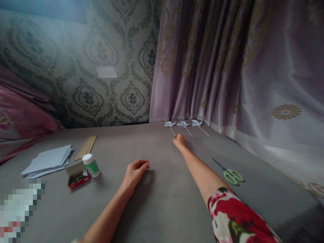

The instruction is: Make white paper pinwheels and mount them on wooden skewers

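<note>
Three white paper pinwheels on thin wooden sticks lie in a row at the far side of the grey surface. My right hand reaches out to the leftmost pinwheel, its fingers closed on the lower end of the stick. To the right of that hand are the middle pinwheel and the right pinwheel, both untouched. My left hand hovers over or rests on the middle of the surface, fingers curled and pressed together. Nothing shows between them.
Scissors with green handles lie at the right. On the left are a stack of white paper, several wooden sticks, a white bottle with a green label and an open red box of small dark items. Curtains hang behind.
</note>
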Demonstrator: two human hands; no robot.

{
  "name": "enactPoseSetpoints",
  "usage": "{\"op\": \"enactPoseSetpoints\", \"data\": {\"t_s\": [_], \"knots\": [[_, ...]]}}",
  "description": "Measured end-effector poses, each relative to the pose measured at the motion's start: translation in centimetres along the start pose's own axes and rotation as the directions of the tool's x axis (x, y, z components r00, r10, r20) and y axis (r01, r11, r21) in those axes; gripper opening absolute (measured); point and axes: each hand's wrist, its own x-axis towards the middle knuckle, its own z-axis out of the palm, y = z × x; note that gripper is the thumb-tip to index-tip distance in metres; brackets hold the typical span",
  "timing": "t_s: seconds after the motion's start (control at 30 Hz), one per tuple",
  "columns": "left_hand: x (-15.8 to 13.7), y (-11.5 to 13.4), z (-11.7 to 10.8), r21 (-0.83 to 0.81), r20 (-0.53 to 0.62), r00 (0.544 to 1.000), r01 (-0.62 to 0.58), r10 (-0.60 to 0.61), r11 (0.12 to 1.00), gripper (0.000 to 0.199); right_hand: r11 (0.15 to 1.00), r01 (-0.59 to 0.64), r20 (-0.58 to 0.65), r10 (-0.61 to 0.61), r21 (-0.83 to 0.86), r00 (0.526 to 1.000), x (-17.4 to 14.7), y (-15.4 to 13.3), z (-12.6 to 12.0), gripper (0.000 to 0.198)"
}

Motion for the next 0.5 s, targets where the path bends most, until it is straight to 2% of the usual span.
{"op": "enactPoseSetpoints", "data": {"t_s": [0.3, 0.5], "knots": [[0.1, -0.2, 0.0, 0.055, 0.018, 0.999, -0.041, 0.040, 0.998, 0.038, 0.981, 0.184, 0.125, -0.176, -0.059, 0.977, -5.1, 0.5, -1.7, 0.024], [0.4, -1.1, -0.1, 0.145, 0.050, 0.995, -0.098, 0.092, 0.985, 0.035, 0.952, 0.295, 0.180, -0.277, -0.081, 0.944, -9.1, 1.3, -3.1, 0.025]]}}
